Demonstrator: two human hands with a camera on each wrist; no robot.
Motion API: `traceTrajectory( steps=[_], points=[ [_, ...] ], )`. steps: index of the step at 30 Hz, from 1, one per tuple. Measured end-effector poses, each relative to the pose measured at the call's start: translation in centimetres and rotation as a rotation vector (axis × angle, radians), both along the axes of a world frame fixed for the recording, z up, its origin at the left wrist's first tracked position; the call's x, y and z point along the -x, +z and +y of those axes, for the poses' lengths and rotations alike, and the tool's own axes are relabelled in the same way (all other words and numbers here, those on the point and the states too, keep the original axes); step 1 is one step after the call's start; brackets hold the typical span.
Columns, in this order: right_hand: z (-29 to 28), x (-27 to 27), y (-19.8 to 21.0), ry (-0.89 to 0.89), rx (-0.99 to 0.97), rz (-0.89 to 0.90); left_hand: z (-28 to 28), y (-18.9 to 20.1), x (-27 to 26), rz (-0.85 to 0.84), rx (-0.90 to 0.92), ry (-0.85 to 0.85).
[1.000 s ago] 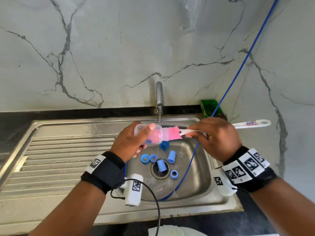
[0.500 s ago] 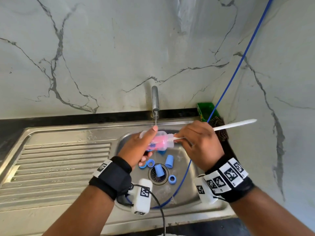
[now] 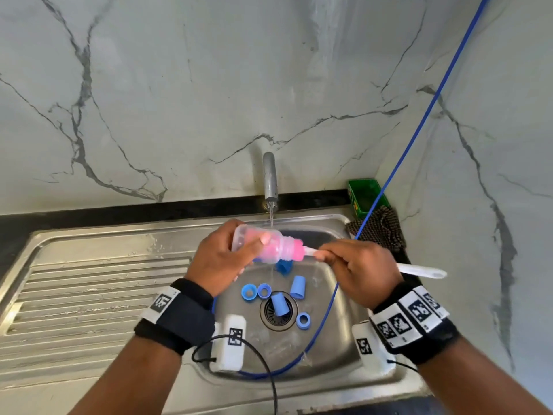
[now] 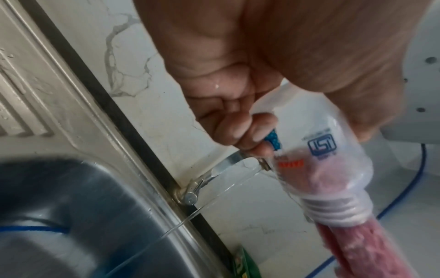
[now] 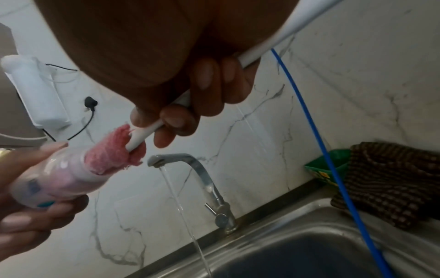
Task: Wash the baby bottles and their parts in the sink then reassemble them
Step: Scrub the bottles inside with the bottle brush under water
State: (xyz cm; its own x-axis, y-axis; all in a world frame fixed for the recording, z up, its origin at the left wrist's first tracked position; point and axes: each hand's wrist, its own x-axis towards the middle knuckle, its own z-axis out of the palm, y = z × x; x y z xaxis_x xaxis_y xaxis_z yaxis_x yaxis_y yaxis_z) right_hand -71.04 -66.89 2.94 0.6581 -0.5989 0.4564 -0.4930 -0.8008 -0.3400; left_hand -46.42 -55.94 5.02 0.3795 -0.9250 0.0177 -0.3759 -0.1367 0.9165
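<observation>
My left hand (image 3: pixel 223 259) grips a clear baby bottle (image 3: pixel 270 244) held sideways over the sink basin (image 3: pixel 335 339), just below the running tap (image 3: pixel 269 178). The pink sponge head of a bottle brush (image 3: pixel 297 250) fills the bottle and sticks out of its threaded neck (image 4: pixel 333 208). My right hand (image 3: pixel 356 268) pinches the brush's white handle (image 3: pixel 419 269) close to the sponge (image 5: pixel 114 150). Several blue caps and rings (image 3: pixel 281 298) lie on the basin floor around the drain (image 3: pixel 278 311).
Water streams from the tap (image 5: pixel 185 163) into the basin. A blue cable (image 3: pixel 401 163) runs down from the upper right into the sink. A green box (image 3: pixel 366 196) and a brown checked cloth (image 3: pixel 378 232) sit at the back right corner. The ribbed drainboard (image 3: pixel 89 301) lies left.
The brush sponge has slid partly out of the bottle neck after being pushed deep in. The handle now points lower to the right. Both hands stay over the basin.
</observation>
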Motion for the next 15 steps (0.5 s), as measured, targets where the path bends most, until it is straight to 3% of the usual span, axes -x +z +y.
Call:
traceTrajectory(
  steps=[3, 6, 10, 12, 15],
  points=[
    [-1.5, 0.9, -0.6, -0.027, -0.009, -0.001, -0.8, -1.0, -1.9, -0.033, 0.009, 0.042],
    [-1.2, -0.8, -2.0, 0.013, -0.031, 0.012, -2.0, -2.6, -0.4, -0.004, -0.032, -0.069],
    [-1.7, -2.2, -3.6, 0.024, -0.084, 0.010, -3.6, -4.1, 0.2, 0.126, -0.085, -0.099],
    [-3.4, -0.5, -3.7, -0.022, -0.097, 0.044, -4.0, -4.7, -2.2, 0.130, -0.105, 0.018],
    [-6.8, 3.3, -3.1, -0.270, -0.153, 0.118, -3.9, -6.9, -6.8, 0.173, -0.077, 0.255]
  ],
)
